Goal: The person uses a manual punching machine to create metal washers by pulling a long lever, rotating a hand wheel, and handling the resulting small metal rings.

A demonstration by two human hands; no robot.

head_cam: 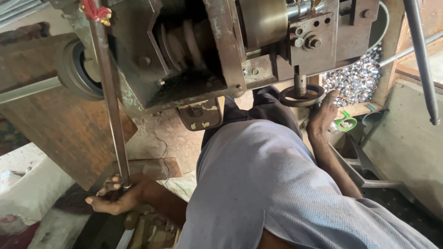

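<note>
The left hand (113,196) wraps its fingers around the long rod (110,101), which stands nearly straight up. The right hand (323,115) grips the small wheel (302,96).

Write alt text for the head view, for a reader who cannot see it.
Seen from above, a person's left hand grips the lower end of a long metal rod, while the right hand touches a small handwheel under a worn metal machine. A pile of shiny metal rings lies behind.

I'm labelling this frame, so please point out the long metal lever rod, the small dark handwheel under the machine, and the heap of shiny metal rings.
Long metal lever rod (110,99), head view, mid-shaft.
Small dark round handwheel (287,98), head view, left rim.
Heap of shiny metal rings (353,80), head view, middle of pile.
</note>
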